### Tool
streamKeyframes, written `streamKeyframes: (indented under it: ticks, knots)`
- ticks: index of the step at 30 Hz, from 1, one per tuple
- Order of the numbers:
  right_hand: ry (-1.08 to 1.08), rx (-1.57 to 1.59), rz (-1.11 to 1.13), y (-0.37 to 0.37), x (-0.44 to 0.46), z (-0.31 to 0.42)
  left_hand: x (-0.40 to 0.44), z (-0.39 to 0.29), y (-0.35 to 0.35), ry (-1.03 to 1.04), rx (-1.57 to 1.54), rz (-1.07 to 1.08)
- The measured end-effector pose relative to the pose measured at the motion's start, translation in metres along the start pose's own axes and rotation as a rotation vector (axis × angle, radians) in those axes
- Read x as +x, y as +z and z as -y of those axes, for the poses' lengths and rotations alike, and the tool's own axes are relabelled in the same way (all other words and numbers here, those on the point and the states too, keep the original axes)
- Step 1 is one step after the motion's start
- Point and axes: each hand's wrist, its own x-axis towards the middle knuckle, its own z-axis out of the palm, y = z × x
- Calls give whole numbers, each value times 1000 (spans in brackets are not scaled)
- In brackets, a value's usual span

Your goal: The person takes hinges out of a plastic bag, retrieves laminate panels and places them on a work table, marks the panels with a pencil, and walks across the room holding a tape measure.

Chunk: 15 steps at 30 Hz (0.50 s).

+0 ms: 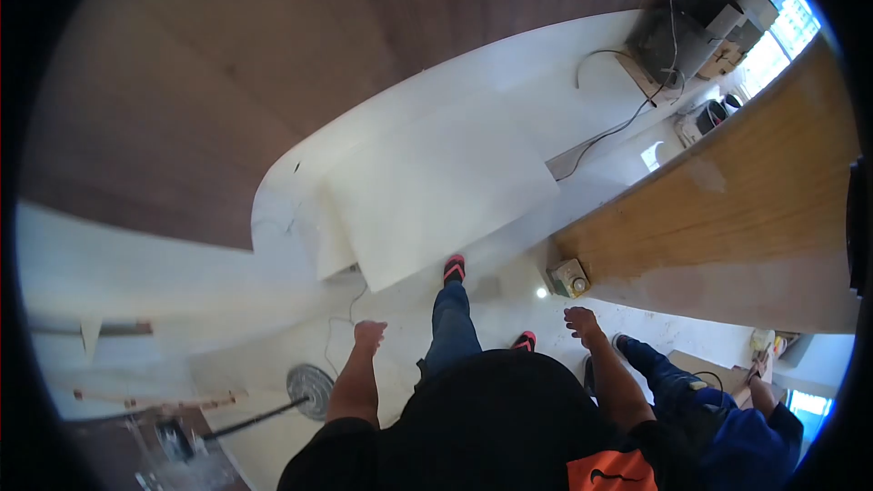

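Observation:
My left hand hangs in the air left of my body, its fingers partly spread and nothing in them. On the other side, my right hand is also raised above the floor, with loosely bent fingers and no object visible in it. Closest to the right hand is a small square tin or box on the floor, which it does not touch. A large pale sheet lies ahead of my feet, apart from both hands. A thin cord runs along the floor near my left hand.
A brown wood panel spans the top, and a lighter wooden panel stands right. Cardboard boxes and a dark cable are at the far right. A round-based stand is lower left. Another person is beside me.

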Motion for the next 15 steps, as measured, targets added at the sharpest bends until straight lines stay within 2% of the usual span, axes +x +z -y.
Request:
streamKeyframes:
  ticks: [4, 6, 9, 12, 15]
  knots:
    - [186, 218, -11, 39, 42, 64, 104, -42, -26, -5, -100, -134]
    - [265, 302, 54, 55, 71, 71, 137, -63, -35, 60, -285, -180]
    - [331, 300, 49, 96, 94, 119, 169, -117, -43, 136, -272, -249]
    - [323, 439, 37, 131, 124, 152, 229, -127, -46, -46, -230, -366]
    - [319, 600, 16, 158, 149, 179, 219, -172, -56, -183, -206, -166]
